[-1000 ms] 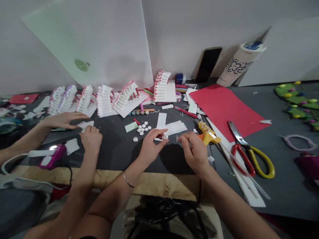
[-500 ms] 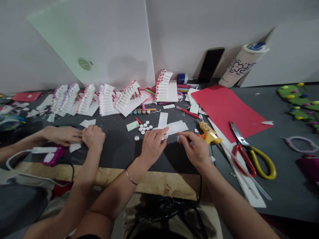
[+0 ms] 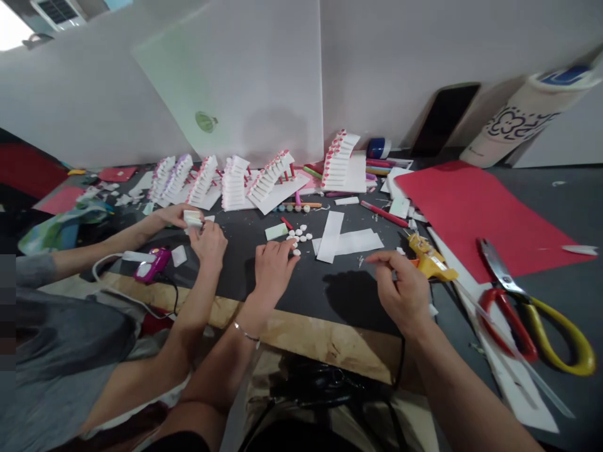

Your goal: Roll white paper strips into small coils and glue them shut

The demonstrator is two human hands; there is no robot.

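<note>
Dark-grey bench (image 3: 308,301) is spreading below | right hand (image 3: 402,285) is hovering, fingers curled nearly together, hold unclear | left hand (image 3: 274,270) is reaching, fingers bent, loosely parted, hold unclear | white discs (image 3: 303,238) are clustering at left hand's one o'clock

Frame centre: round pieces (image 3: 303,230) just beside left hand (image 3: 274,267), crossed paper strips (image 3: 330,235) to their right. Behind, left to centre: row of stair models (image 3: 235,183). Right: glue gun (image 3: 429,258), then scissors (image 3: 502,270), tips on sheet (image 3: 475,204). Upper right: phone (image 3: 445,119), then cup (image 3: 517,119).
</note>
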